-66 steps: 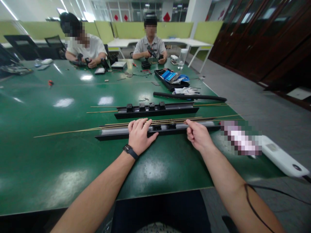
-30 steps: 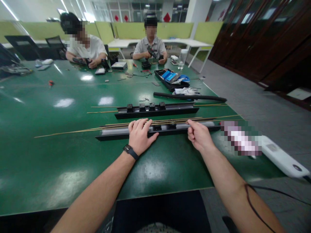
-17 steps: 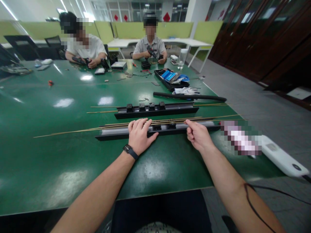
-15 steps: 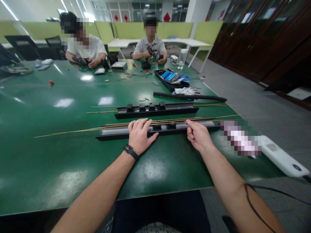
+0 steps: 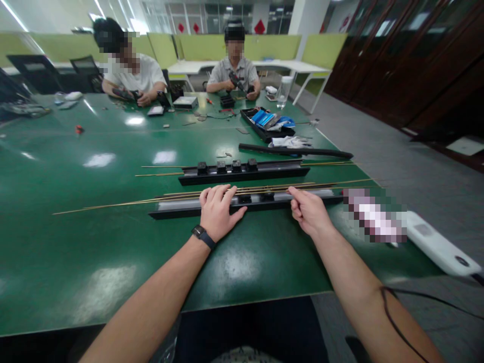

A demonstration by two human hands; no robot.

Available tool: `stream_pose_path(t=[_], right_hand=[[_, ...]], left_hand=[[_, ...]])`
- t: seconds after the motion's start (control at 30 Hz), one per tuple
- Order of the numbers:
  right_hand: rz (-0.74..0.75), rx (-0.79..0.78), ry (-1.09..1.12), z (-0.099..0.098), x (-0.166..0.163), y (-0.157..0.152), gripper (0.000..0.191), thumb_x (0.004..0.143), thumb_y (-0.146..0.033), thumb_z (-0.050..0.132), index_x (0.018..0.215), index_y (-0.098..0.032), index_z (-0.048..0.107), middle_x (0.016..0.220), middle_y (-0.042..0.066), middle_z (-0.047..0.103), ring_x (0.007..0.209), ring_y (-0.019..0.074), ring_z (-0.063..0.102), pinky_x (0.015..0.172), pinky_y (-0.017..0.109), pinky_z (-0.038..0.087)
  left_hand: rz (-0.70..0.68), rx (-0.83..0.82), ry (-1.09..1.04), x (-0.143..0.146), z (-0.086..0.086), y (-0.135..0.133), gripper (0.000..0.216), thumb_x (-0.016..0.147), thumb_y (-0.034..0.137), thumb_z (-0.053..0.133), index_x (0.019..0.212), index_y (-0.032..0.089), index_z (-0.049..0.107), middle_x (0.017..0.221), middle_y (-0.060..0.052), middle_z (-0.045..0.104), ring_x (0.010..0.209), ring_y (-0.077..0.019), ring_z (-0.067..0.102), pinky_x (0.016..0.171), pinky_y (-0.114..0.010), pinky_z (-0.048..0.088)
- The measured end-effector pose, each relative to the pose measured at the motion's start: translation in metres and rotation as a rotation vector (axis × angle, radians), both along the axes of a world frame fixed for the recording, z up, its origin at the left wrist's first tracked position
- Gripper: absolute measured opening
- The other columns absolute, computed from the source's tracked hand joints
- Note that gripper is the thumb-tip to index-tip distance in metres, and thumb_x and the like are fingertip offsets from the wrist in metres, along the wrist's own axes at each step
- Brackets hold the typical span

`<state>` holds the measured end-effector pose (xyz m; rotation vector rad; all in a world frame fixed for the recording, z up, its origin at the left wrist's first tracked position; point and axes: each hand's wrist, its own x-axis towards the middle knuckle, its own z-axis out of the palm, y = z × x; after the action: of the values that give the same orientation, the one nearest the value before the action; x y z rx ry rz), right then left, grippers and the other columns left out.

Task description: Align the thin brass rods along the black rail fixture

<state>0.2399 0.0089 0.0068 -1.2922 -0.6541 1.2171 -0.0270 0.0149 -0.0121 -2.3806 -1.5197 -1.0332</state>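
Nearest me lies a long black channel (image 5: 295, 201) with a pale inner strip and small black blocks (image 5: 268, 195) in it. Several thin brass-coloured rods (image 5: 124, 202) run lengthwise along it and stick out past both ends. My left hand (image 5: 219, 212), a watch on its wrist, rests with fingers spread across the channel and rods, and nothing is gripped in it. My right hand (image 5: 308, 209) has thumb and forefinger pinched on one of the thin rods near the channel's right part. The contact point is partly hidden by the fingers.
Behind stands a second black channel (image 5: 242, 176) with several blocks and rods. Farther back lie a black strip (image 5: 298, 151), white gloves (image 5: 291, 142) and a black tray (image 5: 260, 130). A white device (image 5: 440, 242) sits at right. Two people (image 5: 234, 70) hold power tools across the green table.
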Motion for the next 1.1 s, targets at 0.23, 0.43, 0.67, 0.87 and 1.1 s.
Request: stream_pose_path(t=[0.23,0.43,0.67,0.87,1.1], right_hand=[[-0.039,0.023,0.022,-0.0018,0.0007,0.0005,0.030,0.075,-0.037,0.085,0.085,-0.017,0.065,0.046,-0.007,0.051,0.030,0.0047,0.034,0.027,0.015,0.021],[-0.012,0.026,0.020,-0.0029,0.0019,0.0003,0.035,0.074,-0.041,0.087,0.087,-0.017,0.066,0.047,-0.006,0.053,0.031,0.0049,0.035,0.027,0.015,0.021],[0.000,-0.001,0.000,-0.0008,0.0009,0.0001,0.036,0.072,-0.040,0.088,0.085,-0.017,0.064,0.048,-0.007,0.053,0.030,0.0046,0.035,0.027,0.015,0.021],[-0.034,0.036,0.029,-0.0017,0.0012,0.0005,0.032,0.075,-0.037,0.086,0.084,-0.019,0.061,0.046,-0.008,0.050,0.030,0.0048,0.034,0.027,0.015,0.021],[0.005,0.017,0.010,-0.0020,0.0017,0.0001,0.036,0.073,-0.041,0.087,0.088,-0.016,0.066,0.048,-0.006,0.054,0.031,0.0049,0.035,0.027,0.015,0.021]], left_hand=[[-0.007,0.006,-0.002,0.0000,0.0009,-0.0010,0.052,0.088,0.052,0.070,0.132,0.025,0.062,0.136,-0.011,0.066,0.126,-0.0308,0.057,0.114,-0.050,0.030],[-0.005,0.001,-0.003,0.0000,0.0014,-0.0012,0.052,0.088,0.051,0.070,0.132,0.025,0.062,0.137,-0.011,0.065,0.127,-0.0306,0.057,0.114,-0.050,0.030],[-0.005,-0.007,-0.007,0.0001,0.0015,-0.0011,0.052,0.088,0.051,0.069,0.132,0.025,0.062,0.136,-0.011,0.066,0.127,-0.0316,0.056,0.114,-0.051,0.030],[-0.005,-0.004,0.007,-0.0002,0.0016,-0.0010,0.052,0.088,0.052,0.069,0.132,0.025,0.062,0.136,-0.011,0.066,0.127,-0.0310,0.057,0.114,-0.051,0.030],[-0.004,-0.008,0.001,0.0000,0.0008,-0.0011,0.052,0.088,0.052,0.069,0.132,0.024,0.062,0.136,-0.011,0.065,0.127,-0.0310,0.056,0.114,-0.051,0.031]])
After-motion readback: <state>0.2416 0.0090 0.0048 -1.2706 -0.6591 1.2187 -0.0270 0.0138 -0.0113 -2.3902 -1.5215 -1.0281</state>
